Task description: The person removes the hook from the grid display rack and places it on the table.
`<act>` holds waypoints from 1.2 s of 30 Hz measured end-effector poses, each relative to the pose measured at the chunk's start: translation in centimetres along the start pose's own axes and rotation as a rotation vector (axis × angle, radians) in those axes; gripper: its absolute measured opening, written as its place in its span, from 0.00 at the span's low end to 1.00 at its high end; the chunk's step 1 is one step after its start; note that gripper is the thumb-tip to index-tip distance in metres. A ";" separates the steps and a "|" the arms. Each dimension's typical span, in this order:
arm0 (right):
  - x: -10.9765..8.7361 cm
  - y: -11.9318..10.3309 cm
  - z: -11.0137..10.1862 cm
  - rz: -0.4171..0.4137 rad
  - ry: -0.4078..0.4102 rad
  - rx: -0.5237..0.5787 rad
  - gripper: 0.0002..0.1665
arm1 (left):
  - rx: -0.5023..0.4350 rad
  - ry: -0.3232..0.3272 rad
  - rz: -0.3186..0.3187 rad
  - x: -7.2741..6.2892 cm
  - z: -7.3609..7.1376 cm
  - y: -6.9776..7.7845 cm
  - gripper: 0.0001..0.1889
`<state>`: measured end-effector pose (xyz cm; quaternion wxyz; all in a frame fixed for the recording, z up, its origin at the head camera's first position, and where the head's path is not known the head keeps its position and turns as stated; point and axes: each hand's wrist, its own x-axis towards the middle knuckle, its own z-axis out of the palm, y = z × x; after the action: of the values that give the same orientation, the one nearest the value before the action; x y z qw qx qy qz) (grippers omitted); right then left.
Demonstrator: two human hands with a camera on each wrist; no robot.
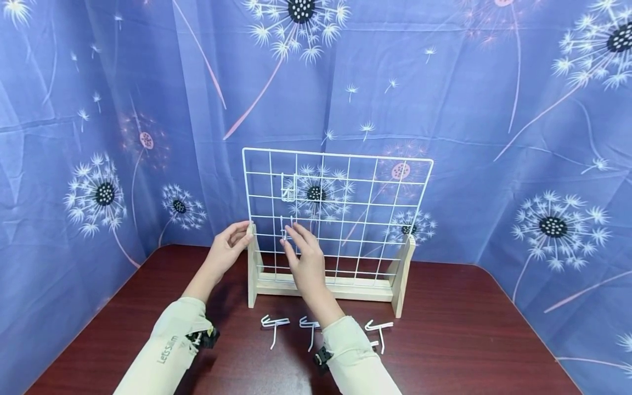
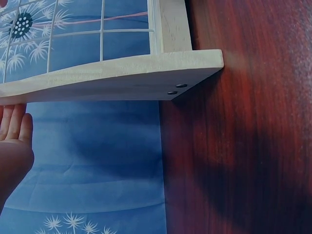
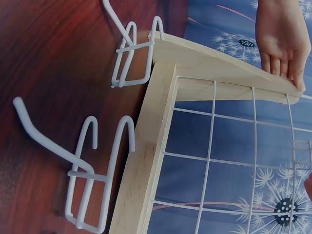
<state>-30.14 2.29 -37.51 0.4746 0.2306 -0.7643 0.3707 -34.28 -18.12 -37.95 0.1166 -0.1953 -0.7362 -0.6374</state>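
Note:
A white wire grid panel stands upright in a wooden stand. At the panel's left edge my left hand grips the top of the stand's side piece, thumb and fingers on either side of the wood. My right hand is at the lower left part of the grid, pinching a white wire hook between thumb and fingers against the wires. Whether that hook sits on a wire is hidden by the fingers. Above it, another white hook hangs on the grid.
Several loose white hooks lie on the dark red table in front of the stand, among them a left one, a middle one and a right one. My right forearm partly covers them. Blue dandelion-print cloth hangs behind.

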 end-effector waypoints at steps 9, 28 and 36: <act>0.1 -0.2 0.3 -0.033 0.038 -0.026 0.13 | -0.006 0.000 -0.011 -0.1 0.0 0.3 0.23; 0.2 -0.3 0.4 -0.052 0.101 -0.017 0.11 | 0.004 -0.007 -0.015 -0.1 0.0 0.4 0.24; 0.4 -0.5 0.1 -0.048 0.098 0.010 0.11 | 0.025 -0.017 -0.020 -0.9 0.3 2.9 0.22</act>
<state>-30.05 1.89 -36.99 0.5191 0.2327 -0.7326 0.3737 -32.17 -17.60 -35.83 0.1064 -0.1919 -0.7470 -0.6276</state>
